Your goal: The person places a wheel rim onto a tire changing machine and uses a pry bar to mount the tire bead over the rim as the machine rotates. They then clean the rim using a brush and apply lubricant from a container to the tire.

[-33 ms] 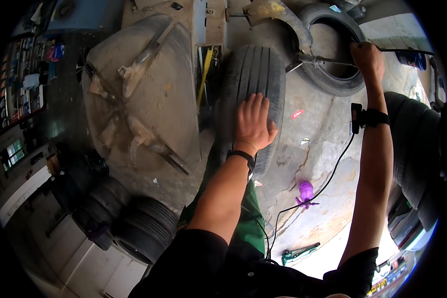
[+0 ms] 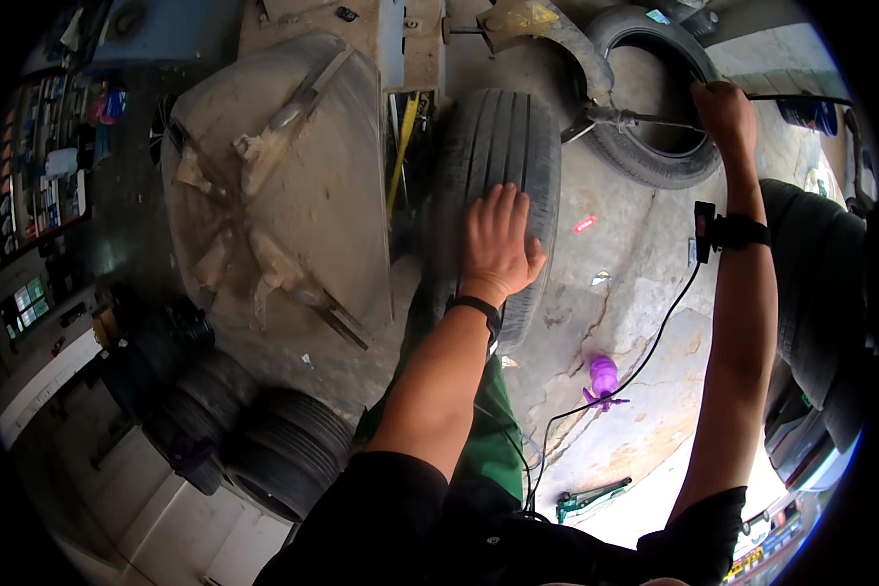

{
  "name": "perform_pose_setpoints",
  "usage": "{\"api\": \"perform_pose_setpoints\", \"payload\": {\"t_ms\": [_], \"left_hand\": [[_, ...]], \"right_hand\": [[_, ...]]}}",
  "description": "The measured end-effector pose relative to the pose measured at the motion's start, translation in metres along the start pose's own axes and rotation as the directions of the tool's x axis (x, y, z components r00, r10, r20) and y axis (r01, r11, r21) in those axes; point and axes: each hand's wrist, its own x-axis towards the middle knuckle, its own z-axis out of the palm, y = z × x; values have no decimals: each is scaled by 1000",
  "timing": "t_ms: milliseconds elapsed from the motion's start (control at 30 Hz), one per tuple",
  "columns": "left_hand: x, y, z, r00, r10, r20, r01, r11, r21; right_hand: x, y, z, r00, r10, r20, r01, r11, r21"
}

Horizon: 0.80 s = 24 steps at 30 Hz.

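Hardly anything has changed in this instant: my right hand (image 2: 731, 112) has shifted a touch outward, and the steel turntable (image 2: 332, 205) sits at a slightly different angle. My left hand (image 2: 498, 239) rests just where it was, so the support on the standing tyre (image 2: 493, 146) looks the same to me. That palm lies flat on the tread, four fingers nearly together, thumb apart, pinching nothing. My right hand is curled into a fist round a black bar (image 2: 801, 99), out to the right of the standing tyre.

The standing tyre is on its tread, directly ahead of me; I count one. Left of it is one turntable, with four clamp arms (image 2: 303, 107) showing. Beyond it, to the right, are one curved bead-breaker arm (image 2: 557, 49) and one loose tyre (image 2: 645, 174) lying flat. Nearer me, to its right, lie one purple spray bottle (image 2: 604, 374) and one green jack (image 2: 593, 498). More tyres (image 2: 288, 449) sit behind it on the left, several, too dark to count exactly.
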Motion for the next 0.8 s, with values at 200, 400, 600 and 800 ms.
{"api": "perform_pose_setpoints", "payload": {"t_ms": [200, 400, 600, 800], "left_hand": [[9, 1, -1, 1000, 13, -15, -13, 1000, -6], [11, 2, -1, 999, 45, -21, -44, 999, 16], [15, 6, -4, 991, 127, -43, -122, 988, 95], [7, 7, -4, 983, 185, -18, -182, 976, 121]], "right_hand": [[6, 42, 20, 998, 56, -2, -42, 779, 626], [12, 44, 38, 992, -60, -111, 126, 466, 875], [8, 3, 32, 997, 38, -70, 65, 125, 990], [12, 3, 39, 986, 109, -125, 95, 251, 963]]}}
